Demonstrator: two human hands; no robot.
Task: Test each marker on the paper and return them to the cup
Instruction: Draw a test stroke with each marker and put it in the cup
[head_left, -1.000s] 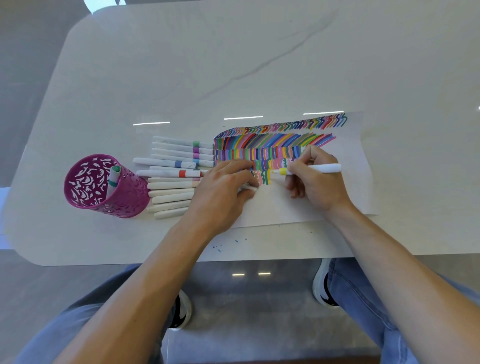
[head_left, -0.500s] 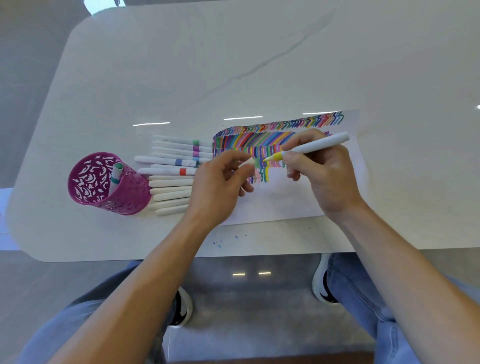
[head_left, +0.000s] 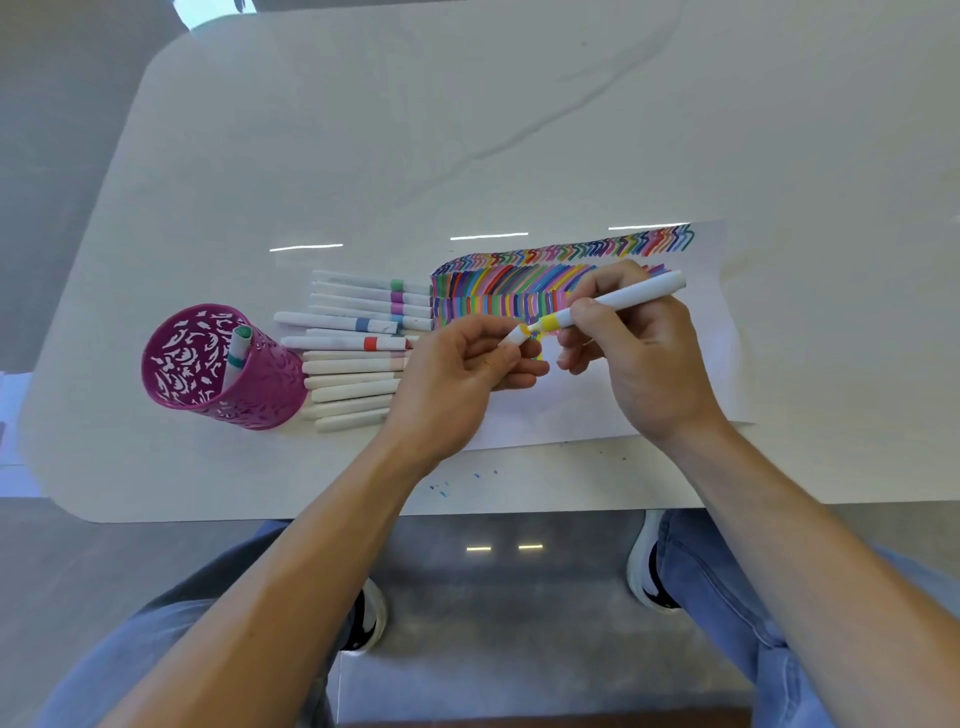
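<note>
My right hand (head_left: 641, 358) grips a white marker with a yellow band (head_left: 618, 302), lifted above the paper (head_left: 717, 364) covered in coloured strokes. My left hand (head_left: 457, 384) pinches the marker's white cap (head_left: 514, 335), which meets the yellow tip. A magenta cut-out cup (head_left: 260, 384) stands at the left with one green-banded marker (head_left: 236, 353) inside. Between cup and paper lies a row of several white markers (head_left: 353, 358) on the table.
The white table (head_left: 519, 130) has rounded corners and its near edge runs just below my wrists. Small ink specks (head_left: 441, 488) dot the table near that edge. My knees and shoes show below, over a grey floor.
My right hand lifted the yellow marker off the paper. My left hand rose from the paper with the cap and brought it up to the marker's tip.
</note>
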